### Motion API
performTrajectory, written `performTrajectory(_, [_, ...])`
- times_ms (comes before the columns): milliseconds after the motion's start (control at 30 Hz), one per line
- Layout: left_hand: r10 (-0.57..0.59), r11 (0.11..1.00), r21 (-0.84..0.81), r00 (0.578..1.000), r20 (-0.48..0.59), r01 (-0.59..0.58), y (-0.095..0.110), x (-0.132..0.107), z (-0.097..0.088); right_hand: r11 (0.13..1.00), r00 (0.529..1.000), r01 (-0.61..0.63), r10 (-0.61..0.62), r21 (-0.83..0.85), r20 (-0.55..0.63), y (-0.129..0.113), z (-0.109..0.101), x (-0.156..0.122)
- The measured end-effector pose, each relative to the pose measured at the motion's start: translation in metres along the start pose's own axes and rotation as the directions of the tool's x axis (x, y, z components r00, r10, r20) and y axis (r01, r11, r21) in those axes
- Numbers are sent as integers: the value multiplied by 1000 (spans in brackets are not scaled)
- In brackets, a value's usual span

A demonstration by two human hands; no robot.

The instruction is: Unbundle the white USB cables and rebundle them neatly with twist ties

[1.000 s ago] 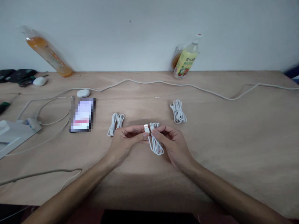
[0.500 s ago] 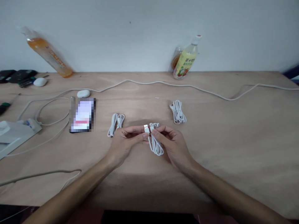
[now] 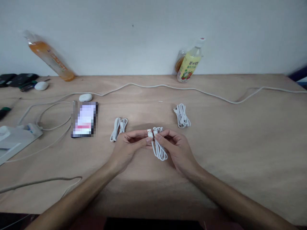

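Observation:
Both hands meet over the middle of the wooden table [image 3: 240, 134]. My left hand [image 3: 127, 148] and my right hand [image 3: 176, 148] pinch a coiled white USB cable [image 3: 159, 150] between thumbs and fingers; its plug end with a red insert sticks up between the fingertips. The cable's loops hang down onto the table between the hands. A second coiled white cable [image 3: 118, 128] lies just left of my left hand. A third coil [image 3: 182, 115] lies further back to the right.
A phone [image 3: 83, 119] lies left of centre. A long white cord [image 3: 168, 87] runs across the table's back. Two drink bottles [image 3: 188, 65] [image 3: 49, 59] lean at the wall. A white earbud case [image 3: 85, 97], a power strip [image 3: 16, 135] and dark items sit at left.
The hands and the held cable have stayed nearly still; the view has only shifted slightly.

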State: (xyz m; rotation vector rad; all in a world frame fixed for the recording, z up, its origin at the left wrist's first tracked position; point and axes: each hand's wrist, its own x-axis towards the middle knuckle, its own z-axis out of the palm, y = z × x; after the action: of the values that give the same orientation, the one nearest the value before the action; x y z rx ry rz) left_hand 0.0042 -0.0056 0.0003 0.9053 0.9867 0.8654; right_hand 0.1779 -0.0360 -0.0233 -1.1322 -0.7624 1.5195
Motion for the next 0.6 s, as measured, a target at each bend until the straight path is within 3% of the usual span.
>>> performTrajectory(600, [6,999,-47,1000,16,-6,-3,1,-2,1000,1000,1,-1,6,11,0,0,0])
